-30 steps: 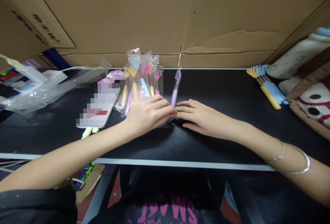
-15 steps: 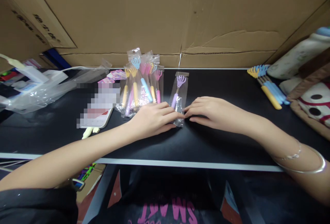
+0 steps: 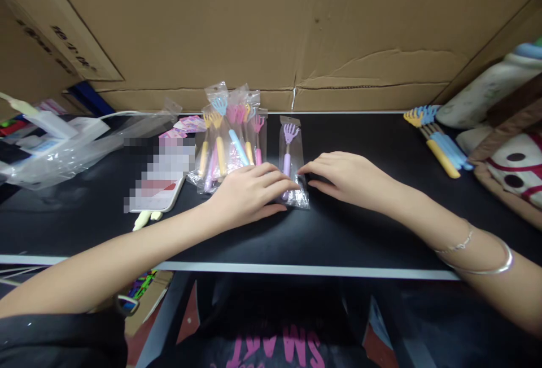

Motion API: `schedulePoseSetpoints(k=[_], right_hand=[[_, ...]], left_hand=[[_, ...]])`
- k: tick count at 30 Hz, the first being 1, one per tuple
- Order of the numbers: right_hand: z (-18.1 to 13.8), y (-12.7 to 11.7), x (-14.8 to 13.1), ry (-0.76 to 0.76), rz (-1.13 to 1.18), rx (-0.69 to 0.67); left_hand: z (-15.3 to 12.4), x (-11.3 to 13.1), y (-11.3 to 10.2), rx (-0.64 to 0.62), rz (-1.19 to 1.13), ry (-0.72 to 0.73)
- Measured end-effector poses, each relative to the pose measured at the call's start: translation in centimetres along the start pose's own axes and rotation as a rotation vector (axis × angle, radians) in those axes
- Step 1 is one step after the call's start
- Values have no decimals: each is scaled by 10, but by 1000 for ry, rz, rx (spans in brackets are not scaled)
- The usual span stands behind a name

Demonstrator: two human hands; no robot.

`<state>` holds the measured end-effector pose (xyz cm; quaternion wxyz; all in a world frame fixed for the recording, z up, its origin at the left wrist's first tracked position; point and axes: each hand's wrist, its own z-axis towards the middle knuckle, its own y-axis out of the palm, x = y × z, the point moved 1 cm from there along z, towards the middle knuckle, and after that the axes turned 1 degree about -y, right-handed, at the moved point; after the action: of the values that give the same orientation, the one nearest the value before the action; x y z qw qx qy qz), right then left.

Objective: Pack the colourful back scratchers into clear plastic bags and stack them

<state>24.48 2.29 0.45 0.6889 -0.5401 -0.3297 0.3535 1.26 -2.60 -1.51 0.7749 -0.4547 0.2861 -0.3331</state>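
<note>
A purple back scratcher [image 3: 287, 159] with a hand-shaped head lies in a clear plastic bag [image 3: 300, 187] on the black table. My left hand [image 3: 256, 190] rests over the bag's lower left part, fingers stretched out across the handle's end. On the other side, my right hand [image 3: 339, 176] has its fingertips at the bag's right edge, fingers extended and a little apart from the thumb. Just left of this bag is a pile of bagged back scratchers [image 3: 231, 136] in yellow, blue, pink and purple, partly behind my left hand.
Unbagged blue and yellow back scratchers [image 3: 442, 150] lie at the right, beside a brown-trimmed bag [image 3: 486, 170] and a pale bottle [image 3: 478, 91]. A phone [image 3: 163, 179] with a cable, pink cards [image 3: 188, 124] and loose plastic wrap [image 3: 84, 156] sit at the left. Cardboard [image 3: 271, 29] walls the back.
The bag with the purple back scratcher has turned slightly and now lies straighter. My right hand has shifted a little up and left; the left hand stays near the bag's lower end.
</note>
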Motion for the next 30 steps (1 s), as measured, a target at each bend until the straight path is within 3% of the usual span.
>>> schedulePoseSetpoints(k=[6,15,25,30], right_hand=[[2,2,-4,-85,24,22],[3,3,-6,-136,45,11],[1,1,-6,-33,73,-41],[1,0,-7,-72,31,-25]], left_hand=[[-1,-1,-1,78,101,-66],[-3,0,2,50,71,-83],[-1,3,5,63,73,-35],[-1,3,5,71,126,-38]])
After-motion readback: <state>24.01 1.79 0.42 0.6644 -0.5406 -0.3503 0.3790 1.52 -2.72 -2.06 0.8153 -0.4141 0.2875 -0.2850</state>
